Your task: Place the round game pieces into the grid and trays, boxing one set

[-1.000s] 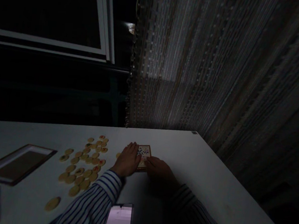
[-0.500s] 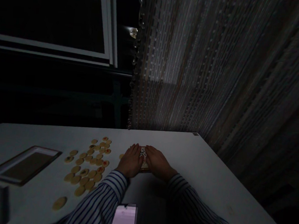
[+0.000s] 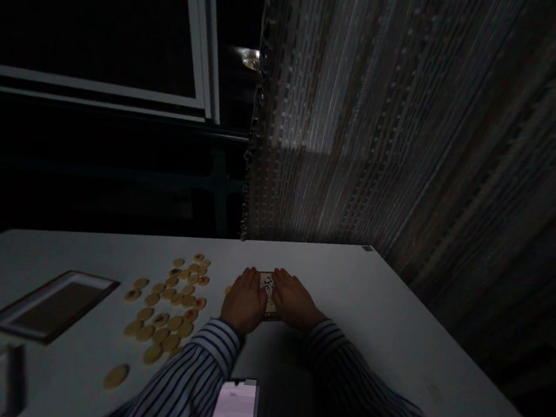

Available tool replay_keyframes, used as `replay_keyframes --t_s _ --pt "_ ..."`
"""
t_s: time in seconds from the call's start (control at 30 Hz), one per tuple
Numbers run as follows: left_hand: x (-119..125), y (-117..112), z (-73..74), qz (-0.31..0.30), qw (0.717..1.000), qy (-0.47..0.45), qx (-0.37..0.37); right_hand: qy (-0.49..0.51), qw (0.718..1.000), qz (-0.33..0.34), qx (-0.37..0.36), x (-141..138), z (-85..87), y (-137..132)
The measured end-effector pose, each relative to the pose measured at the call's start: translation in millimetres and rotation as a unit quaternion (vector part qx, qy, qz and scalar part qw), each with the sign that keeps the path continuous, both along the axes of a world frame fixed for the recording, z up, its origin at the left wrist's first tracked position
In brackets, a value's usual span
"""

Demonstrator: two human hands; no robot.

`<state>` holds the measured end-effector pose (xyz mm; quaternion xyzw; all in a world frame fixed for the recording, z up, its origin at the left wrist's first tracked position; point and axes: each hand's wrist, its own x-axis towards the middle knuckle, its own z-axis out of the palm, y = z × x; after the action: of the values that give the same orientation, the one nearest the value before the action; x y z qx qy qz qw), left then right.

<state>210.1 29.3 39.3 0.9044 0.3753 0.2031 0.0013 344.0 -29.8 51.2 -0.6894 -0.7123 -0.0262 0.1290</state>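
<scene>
A small flat box (image 3: 268, 281) with black brush-style characters on a pale top and a brown rim lies on the white table. My left hand (image 3: 243, 301) rests over its left side, fingers stretched forward. Over the right side lies my right hand (image 3: 295, 300), also flat with fingers straight. Only a strip of the box shows between the hands. Just left of my left hand, a pale round piece (image 3: 227, 289) is partly hidden. Farther left are scattered several wooden Chinese chess pieces (image 3: 173, 324), some with red or black characters.
An open shallow tray (image 3: 44, 338) with a brown rim sits at the left. Another tray-like piece (image 3: 8, 379) is cut off at the lower left. A phone with a lit screen (image 3: 235, 411) is at the bottom. A bead-string curtain (image 3: 324, 141) hangs behind the table (image 3: 374, 336).
The view has shifted slightly, so the table things appear a little farther right. Both hands stay on the box, and slightly different parts of its characters show between them.
</scene>
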Motion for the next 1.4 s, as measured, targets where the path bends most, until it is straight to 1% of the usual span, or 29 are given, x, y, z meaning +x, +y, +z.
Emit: replay_keyframes --t_s 0.13,0.27,0.43,0.57,0.73,0.97,1.2,1.4 --pt "0.0 -1.6 2.7 0.009 1.000 0.018 0.004 -0.012 1.000 -0.003 -0.011 -0.9 7.5 0.5" --pt "-0.5 -0.7 3.8 0.009 1.000 0.029 -0.007 -0.017 1.000 0.018 -0.016 -1.4 13.1 7.4" --pt "-2.0 -1.3 5.3 0.003 0.999 0.031 -0.010 -0.011 0.999 0.032 -0.021 -2.9 9.4 19.4" --pt "-3.1 -3.0 6.0 0.014 1.000 0.024 -0.012 0.001 0.999 0.028 -0.017 -0.5 5.1 21.1" --pt "-2.6 -4.0 4.8 0.023 0.999 0.020 -0.027 0.013 0.999 -0.005 -0.030 5.5 4.4 13.8" --pt "-2.1 -3.6 3.9 0.031 0.998 0.030 -0.044 -0.009 0.999 -0.027 -0.026 4.4 1.6 -3.7" --pt "-2.7 -5.3 6.8 0.028 0.999 0.030 -0.022 -0.043 0.999 -0.002 0.000 -1.3 -4.1 -24.9" --pt "-3.9 -10.6 16.2 0.008 1.000 0.021 0.014 -0.044 0.999 -0.014 0.019 -3.1 -0.7 -28.4"
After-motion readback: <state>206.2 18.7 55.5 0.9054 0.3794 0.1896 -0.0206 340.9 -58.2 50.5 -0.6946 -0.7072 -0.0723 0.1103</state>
